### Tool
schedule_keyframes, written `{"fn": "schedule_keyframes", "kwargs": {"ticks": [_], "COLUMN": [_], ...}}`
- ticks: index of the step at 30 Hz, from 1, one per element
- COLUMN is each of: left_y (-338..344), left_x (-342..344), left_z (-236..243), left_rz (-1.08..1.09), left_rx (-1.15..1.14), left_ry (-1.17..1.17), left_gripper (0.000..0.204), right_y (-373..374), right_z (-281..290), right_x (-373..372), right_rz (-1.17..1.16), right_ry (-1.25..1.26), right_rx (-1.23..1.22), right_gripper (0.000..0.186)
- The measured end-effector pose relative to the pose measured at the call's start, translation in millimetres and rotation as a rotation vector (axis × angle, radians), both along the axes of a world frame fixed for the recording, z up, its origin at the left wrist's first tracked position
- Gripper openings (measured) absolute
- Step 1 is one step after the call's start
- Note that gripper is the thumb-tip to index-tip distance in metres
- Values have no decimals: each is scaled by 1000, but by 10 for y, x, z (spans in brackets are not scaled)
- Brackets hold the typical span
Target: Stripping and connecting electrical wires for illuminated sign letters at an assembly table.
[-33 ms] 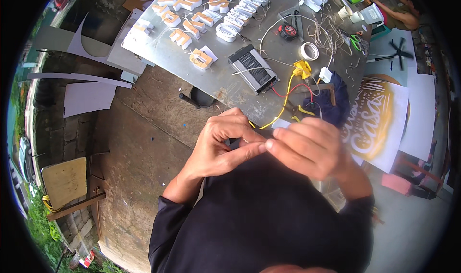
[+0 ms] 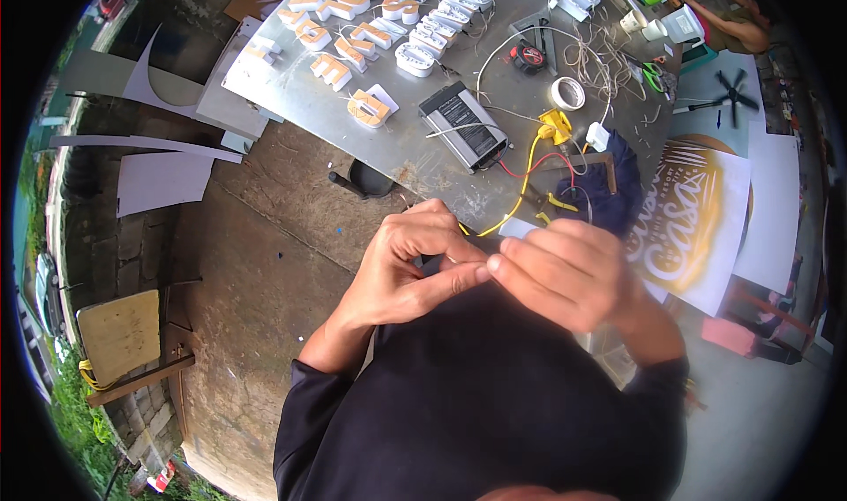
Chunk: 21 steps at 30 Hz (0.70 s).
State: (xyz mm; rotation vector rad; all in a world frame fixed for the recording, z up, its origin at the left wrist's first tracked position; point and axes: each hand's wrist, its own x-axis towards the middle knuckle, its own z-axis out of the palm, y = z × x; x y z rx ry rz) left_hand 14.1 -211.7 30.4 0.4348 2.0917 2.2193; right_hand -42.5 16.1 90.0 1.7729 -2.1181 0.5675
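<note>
Close in front of my dark shirt, both hands meet fingertip to fingertip. My left hand (image 2: pixel 410 267) is closed in a pinch of thumb and forefinger. Against its tips press the pinched fingers of my right hand (image 2: pixel 569 276). Whatever lies between them is too small or too covered to make out. Just beyond the hands, at the table's near edge, are a yellow cable (image 2: pixel 520 205) and yellow-handled pliers (image 2: pixel 559 204). A grey power supply box (image 2: pixel 463 126) with red and yellow wires sits farther off on the metal table (image 2: pixel 388 161).
Sign letters (image 2: pixel 353 47) in orange and white cover the table's far left. A tape measure (image 2: pixel 528 56), a tape roll (image 2: pixel 567 93), tangled wire (image 2: pixel 595 64) and green scissors (image 2: pixel 653 76) lie farther right. A printed sign panel (image 2: pixel 693 223) leans at right. Another person (image 2: pixel 741 29) works at far right.
</note>
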Motion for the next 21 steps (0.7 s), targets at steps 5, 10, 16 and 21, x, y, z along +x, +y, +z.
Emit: {"fn": "schedule_keyframes", "kwargs": {"ticks": [5,10,16,21], "left_y": [7,37,37,86], "left_x": [-23,-35,-56,7], "left_z": [15,-18,-207,-353], "left_rz": [24,226,364,323], "left_rx": [-65,-390,-615,112], "left_ry": [80,431,645,-213], "left_gripper": [11,17,21,23], "right_y": [-8,-115,-100,-72], "right_z": [-93,-192,-283,-511], "right_x": [-2,39,-61,-57], "right_rz": [-43,-310,-550,-607], "right_ry": [-41,-657,-1757,-1461], "right_rx": [-44,-115,-144,-380], "right_gripper": [15,12,20,21]}}
